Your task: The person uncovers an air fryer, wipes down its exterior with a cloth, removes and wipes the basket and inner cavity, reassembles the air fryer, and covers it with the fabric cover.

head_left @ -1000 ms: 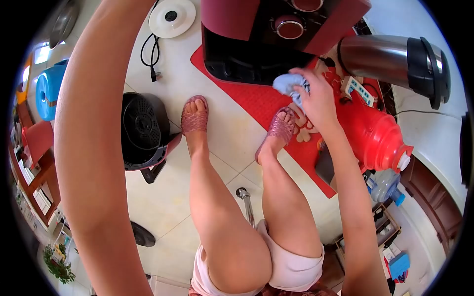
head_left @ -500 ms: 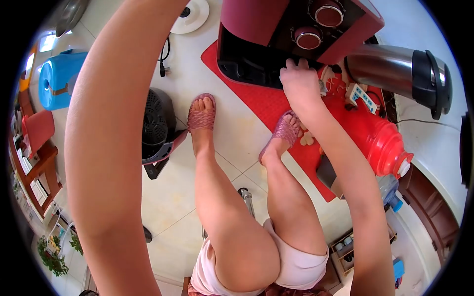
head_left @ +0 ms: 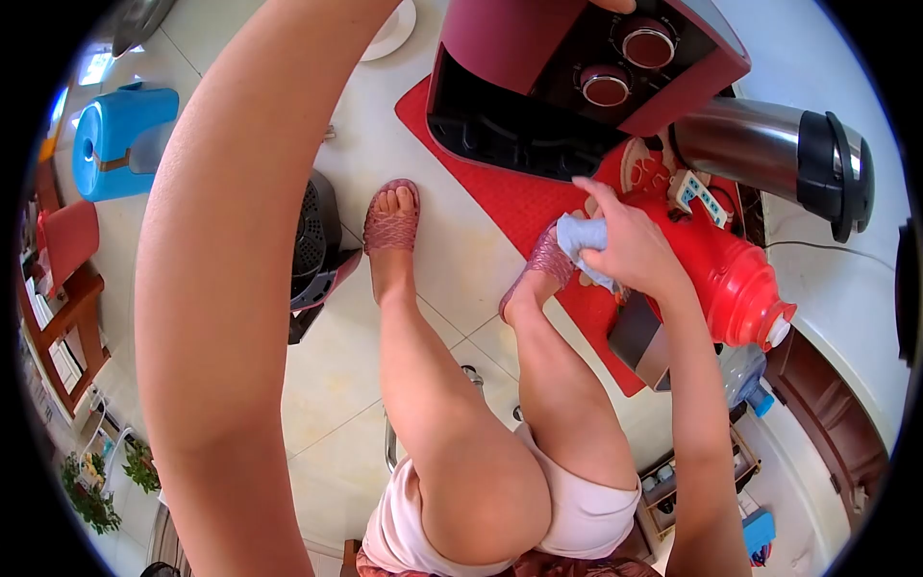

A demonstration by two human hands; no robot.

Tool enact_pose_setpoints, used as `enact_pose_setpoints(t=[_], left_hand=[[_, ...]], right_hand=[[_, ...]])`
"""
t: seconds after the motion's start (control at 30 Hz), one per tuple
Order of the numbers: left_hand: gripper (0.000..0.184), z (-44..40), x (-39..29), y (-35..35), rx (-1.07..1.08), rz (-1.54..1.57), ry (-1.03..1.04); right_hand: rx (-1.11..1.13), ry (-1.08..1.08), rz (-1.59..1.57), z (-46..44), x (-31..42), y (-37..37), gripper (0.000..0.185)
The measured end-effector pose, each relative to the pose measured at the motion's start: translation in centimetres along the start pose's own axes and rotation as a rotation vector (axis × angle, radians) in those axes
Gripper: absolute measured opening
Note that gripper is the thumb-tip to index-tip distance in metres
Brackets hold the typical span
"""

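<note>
My right hand (head_left: 630, 240) is closed round a light blue cloth (head_left: 583, 237), its index finger stretched towards the lower front edge of a dark red air fryer (head_left: 500, 48). The appliance leans back, with two round knobs and an open black cavity (head_left: 510, 130). A fingertip of my left hand (head_left: 612, 5) shows at the top edge, against the appliance front above the knobs; the rest of that hand is out of view. On the floor, partly behind my left forearm, stands the black fryer basket (head_left: 312, 236).
Under the appliance lies a red mat (head_left: 500, 197). To its right are a steel flask (head_left: 740, 144), a white power strip (head_left: 700, 197) and a red thermos (head_left: 731, 279). A blue container (head_left: 120, 144) stands at left; a white round base (head_left: 392, 34) lies at top.
My right hand moved from the appliance's cavity edge down and right with the cloth, which shows again. The view has shifted, and a left fingertip now shows at the top.
</note>
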State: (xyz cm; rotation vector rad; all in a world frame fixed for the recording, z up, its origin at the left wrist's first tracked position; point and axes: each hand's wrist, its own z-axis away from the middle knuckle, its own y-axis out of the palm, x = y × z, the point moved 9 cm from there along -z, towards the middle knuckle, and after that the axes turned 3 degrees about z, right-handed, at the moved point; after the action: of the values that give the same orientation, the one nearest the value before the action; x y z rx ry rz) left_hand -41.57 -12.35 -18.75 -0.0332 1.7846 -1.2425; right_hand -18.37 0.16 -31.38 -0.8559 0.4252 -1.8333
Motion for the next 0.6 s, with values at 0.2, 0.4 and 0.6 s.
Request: enact_pose_setpoints(t=[0.2,0.4,0.6], left_hand=[[0.077,0.3,-0.2,-0.1,0.012,0.011,-0.014],[0.076,0.4,-0.4,0.0,0.002,-0.021,-0.044],[0.075,0.6,-0.5,0.0,0.015,0.037,0.003]], right_hand=[[0.052,-0.016,0.260,-4.2,0.8,0.2,0.095],[0.036,0.000,0.272,-5.4,0.4,0.9,0.091],[-0.007,0.028,0.175,-5.9,0.5,0.7,0.081]])
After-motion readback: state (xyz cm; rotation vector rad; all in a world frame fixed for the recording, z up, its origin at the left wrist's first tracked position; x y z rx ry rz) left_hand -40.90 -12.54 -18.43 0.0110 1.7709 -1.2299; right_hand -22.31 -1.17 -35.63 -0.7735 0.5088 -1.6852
